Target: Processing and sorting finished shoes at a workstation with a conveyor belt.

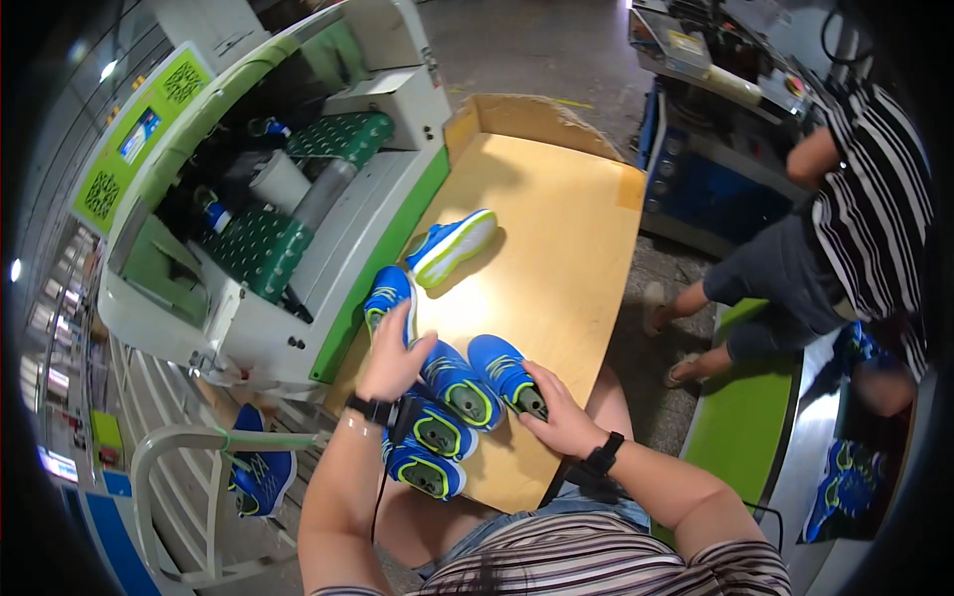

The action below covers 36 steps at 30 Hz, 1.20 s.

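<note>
Several blue shoes with lime-green trim lie at the near side of a yellow-topped table. My right hand [564,411] grips the heel end of one shoe [497,364], its thumb and fingers on either side of the opening. Above the row, my left hand [395,360] is open, thumb apart from the fingers, at the near end of another shoe [386,294]; whether it touches is unclear. Between my hands rests a blue shoe [462,387], with two more shoes [437,427] nearer me. Farther off, a shoe [452,246] lies on its side, pale sole showing.
A white and green machine [373,209] with a green studded belt [260,248] flanks the table [556,219] on the left, shoes inside it. Blue shoes [263,467] hang by a metal rack at lower left. A person in a striped shirt [874,199] stands right, beside a green-topped bench [740,417].
</note>
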Each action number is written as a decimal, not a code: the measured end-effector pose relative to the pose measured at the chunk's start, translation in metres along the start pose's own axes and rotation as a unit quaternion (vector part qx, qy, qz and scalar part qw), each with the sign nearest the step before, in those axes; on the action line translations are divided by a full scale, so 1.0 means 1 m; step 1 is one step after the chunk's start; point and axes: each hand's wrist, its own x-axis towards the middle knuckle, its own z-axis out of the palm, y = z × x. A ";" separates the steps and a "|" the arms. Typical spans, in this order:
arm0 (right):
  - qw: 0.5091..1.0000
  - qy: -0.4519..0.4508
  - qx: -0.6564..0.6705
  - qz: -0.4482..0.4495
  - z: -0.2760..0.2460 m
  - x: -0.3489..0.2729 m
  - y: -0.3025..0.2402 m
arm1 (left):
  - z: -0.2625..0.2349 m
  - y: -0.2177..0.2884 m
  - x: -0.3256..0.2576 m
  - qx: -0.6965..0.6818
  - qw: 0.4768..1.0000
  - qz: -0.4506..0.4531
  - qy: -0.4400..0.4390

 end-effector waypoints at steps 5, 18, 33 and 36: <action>1.000 -0.014 -0.005 0.000 -0.008 0.005 0.002 | 0.016 -0.028 0.096 -0.021 0.996 -0.077 0.044; 1.000 -0.009 -0.024 0.003 0.006 0.003 -0.002 | 0.041 0.033 0.082 0.247 0.964 -0.026 -0.097; 0.995 0.057 -0.062 -0.045 0.001 -0.008 0.027 | 0.072 0.004 0.136 -0.112 0.981 -0.037 -0.157; 0.994 0.075 -0.055 -0.055 0.009 -0.008 0.030 | 0.015 0.036 0.094 -0.143 0.976 -0.077 -0.142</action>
